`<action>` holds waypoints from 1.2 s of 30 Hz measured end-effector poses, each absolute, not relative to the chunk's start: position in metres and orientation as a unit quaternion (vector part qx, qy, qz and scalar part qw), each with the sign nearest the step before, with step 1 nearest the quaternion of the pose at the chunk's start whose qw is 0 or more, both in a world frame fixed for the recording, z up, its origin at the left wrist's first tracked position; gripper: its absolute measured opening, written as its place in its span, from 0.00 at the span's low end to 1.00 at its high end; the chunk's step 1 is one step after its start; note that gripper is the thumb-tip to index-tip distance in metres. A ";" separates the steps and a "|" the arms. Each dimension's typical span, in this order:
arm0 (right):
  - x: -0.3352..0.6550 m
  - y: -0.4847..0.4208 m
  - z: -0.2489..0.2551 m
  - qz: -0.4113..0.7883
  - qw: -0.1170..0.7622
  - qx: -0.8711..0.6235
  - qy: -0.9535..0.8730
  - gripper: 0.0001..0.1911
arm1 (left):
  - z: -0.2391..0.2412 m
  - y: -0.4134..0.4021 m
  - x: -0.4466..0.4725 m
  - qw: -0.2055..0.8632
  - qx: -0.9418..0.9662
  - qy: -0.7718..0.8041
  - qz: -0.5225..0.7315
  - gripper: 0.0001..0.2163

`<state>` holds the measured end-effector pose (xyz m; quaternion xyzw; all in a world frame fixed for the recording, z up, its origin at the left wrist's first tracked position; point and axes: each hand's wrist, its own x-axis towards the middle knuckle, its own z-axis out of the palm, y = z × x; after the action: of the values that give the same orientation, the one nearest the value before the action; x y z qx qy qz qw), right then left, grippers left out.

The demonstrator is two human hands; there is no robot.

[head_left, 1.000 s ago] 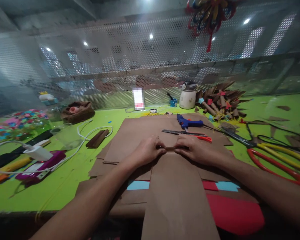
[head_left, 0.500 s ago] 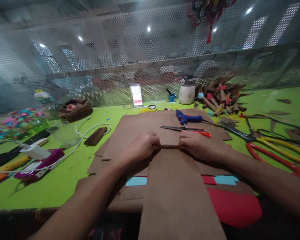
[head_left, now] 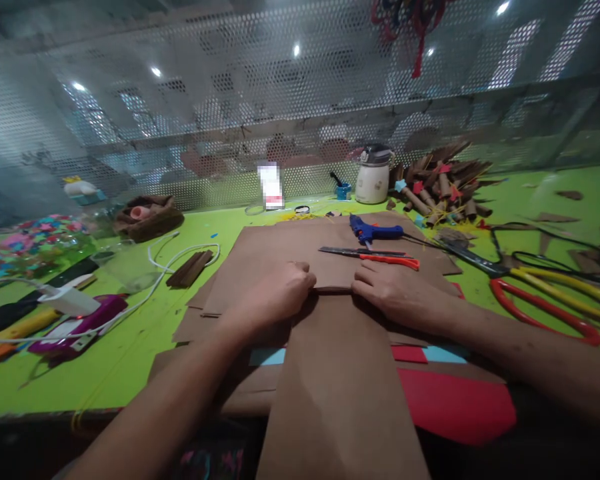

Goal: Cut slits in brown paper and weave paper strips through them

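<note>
A long strip of brown paper [head_left: 343, 380] runs from the table's near edge to the middle, its far end rolled or folded into a narrow edge [head_left: 333, 290]. My left hand [head_left: 277, 293] and my right hand [head_left: 390, 293] press on that rolled end from either side, fingers curled over it. Under the strip lie larger brown sheets [head_left: 280, 250], plus red paper [head_left: 455, 407] and light blue paper [head_left: 267, 357].
A blue glue gun [head_left: 373, 231] and orange-handled scissors [head_left: 380, 256] lie just beyond my hands. Big red and yellow scissors [head_left: 545, 303] sit right. Rolled brown tubes [head_left: 443, 190] and a white jar [head_left: 373, 177] stand at the back. A white charger with cable [head_left: 70, 300] lies left.
Both hands slid slightly forward and down, flattening onto the rolled end of the strip; the earlier fingertip pinch has become a press. The camera tilted a little.
</note>
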<state>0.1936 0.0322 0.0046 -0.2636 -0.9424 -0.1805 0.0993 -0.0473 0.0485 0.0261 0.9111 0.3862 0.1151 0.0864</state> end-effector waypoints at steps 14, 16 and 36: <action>0.197 0.042 -0.006 -0.024 0.171 -0.351 -0.920 0.07 | 0.029 0.047 -0.050 0.004 0.915 0.398 0.068 0.10; 0.194 0.036 -0.003 -0.077 0.144 -0.340 -0.926 0.08 | 0.030 0.047 -0.051 0.010 0.913 0.401 0.071 0.09; 0.187 0.022 0.004 -0.197 0.136 -0.315 -0.918 0.07 | 0.045 0.046 -0.033 0.096 0.884 0.450 0.080 0.19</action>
<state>0.1868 0.0223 0.0044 -0.3153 -0.9183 -0.1973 0.1355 -0.0334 0.0457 0.0454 0.8842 0.4502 0.0798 0.0956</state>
